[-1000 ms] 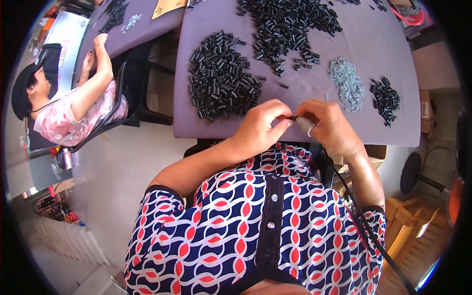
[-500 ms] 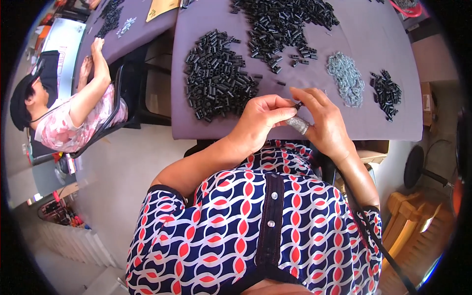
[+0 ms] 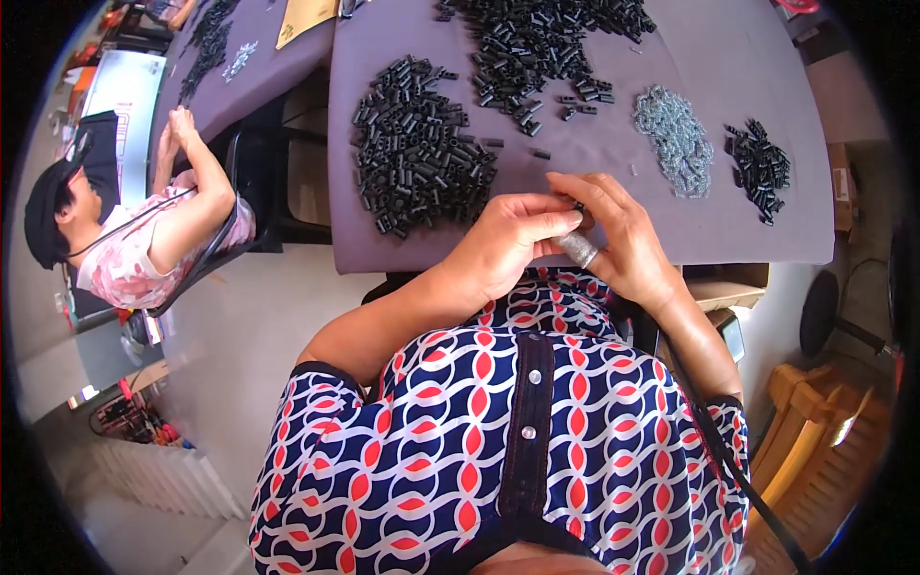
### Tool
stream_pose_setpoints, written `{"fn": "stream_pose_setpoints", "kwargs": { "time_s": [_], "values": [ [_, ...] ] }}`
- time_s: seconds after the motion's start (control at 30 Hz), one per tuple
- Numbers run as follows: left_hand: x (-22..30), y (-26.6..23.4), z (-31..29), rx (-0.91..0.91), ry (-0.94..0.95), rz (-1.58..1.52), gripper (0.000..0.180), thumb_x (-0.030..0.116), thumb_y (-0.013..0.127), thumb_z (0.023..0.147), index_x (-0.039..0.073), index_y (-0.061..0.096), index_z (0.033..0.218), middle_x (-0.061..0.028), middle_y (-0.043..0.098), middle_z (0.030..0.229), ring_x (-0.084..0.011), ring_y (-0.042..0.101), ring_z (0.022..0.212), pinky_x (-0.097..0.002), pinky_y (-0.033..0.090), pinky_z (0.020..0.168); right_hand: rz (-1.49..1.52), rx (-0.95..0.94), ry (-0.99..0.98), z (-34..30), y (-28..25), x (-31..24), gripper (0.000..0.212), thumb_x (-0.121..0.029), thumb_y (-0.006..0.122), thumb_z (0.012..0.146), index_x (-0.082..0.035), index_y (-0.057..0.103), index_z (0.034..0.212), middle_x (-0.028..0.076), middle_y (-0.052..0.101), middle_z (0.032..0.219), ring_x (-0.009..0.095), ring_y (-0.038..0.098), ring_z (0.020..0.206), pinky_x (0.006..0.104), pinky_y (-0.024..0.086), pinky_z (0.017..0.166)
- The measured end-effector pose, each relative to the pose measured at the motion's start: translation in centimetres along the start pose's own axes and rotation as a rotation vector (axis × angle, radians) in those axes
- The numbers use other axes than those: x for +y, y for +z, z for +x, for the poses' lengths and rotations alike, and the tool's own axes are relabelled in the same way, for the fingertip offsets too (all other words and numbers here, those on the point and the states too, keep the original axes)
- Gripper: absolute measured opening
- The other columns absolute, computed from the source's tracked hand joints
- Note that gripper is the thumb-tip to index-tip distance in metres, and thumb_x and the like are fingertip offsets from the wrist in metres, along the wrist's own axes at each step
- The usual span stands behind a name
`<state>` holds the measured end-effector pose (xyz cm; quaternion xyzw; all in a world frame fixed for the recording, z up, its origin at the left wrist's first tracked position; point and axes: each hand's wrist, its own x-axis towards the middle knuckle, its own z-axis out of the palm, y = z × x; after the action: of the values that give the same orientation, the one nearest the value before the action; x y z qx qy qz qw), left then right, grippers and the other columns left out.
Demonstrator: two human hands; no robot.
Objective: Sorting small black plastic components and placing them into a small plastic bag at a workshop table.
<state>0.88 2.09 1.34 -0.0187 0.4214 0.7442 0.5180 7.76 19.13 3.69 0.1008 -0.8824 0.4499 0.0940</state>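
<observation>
Close together over the table's near edge, my two hands meet at the fingertips. Between the finger and thumb of my left hand point(image 3: 513, 240) is a small black piece point(image 3: 579, 206), mostly covered by fingers. My right hand point(image 3: 628, 240) closes on the same piece from the other side, its thumb wrapped in silvery tape point(image 3: 576, 248). Just beyond the left hand spreads a heap of short black tubes point(image 3: 417, 158). A pile of small clear or silvery pieces point(image 3: 676, 144) lies beyond the right hand, with a smaller heap of black parts point(image 3: 759, 172) to its right.
A larger mass of black tubes point(image 3: 537, 57) covers the far part of the grey-clothed table point(image 3: 767, 96). At a second table on the left, a person in a dark cap point(image 3: 163, 225) sits on a black chair point(image 3: 273, 192). A wooden chair point(image 3: 815, 431) stands at lower right.
The view has shifted slightly. My hands stay together, and less of the black piece shows between them. At the left, the other person's hands have come lower, toward their body.
</observation>
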Motion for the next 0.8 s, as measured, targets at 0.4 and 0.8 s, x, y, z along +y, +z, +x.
{"fn": "stream_pose_setpoints", "kwargs": {
  "time_s": [0.4,0.8],
  "values": [
    [0.9,0.0,-0.9,-0.099,-0.035,-0.044,0.024,0.011,0.059,0.096,-0.006,0.067,0.111,-0.0132,0.069,0.111,-0.0205,0.067,0.1,-0.0329,0.053,0.092,0.077,0.001,-0.032,-0.2,0.1,0.3,0.052,-0.005,0.074,0.071,0.0,0.06,0.12,0.017,0.065,0.11,0.036,0.063,0.102,0.0419,0.052,0.088],
    [-1.3,0.2,-0.7,-0.182,0.015,-0.271,0.021,0.008,0.057,0.097,-0.004,0.064,0.113,-0.0117,0.067,0.111,-0.0214,0.064,0.105,-0.0381,0.049,0.095,0.112,0.024,-0.121,-1.4,1.0,1.0,0.048,-0.005,0.072,0.077,0.003,0.058,0.122,0.02,0.064,0.121,0.039,0.062,0.113,0.0433,0.051,0.095]
  ]
}}
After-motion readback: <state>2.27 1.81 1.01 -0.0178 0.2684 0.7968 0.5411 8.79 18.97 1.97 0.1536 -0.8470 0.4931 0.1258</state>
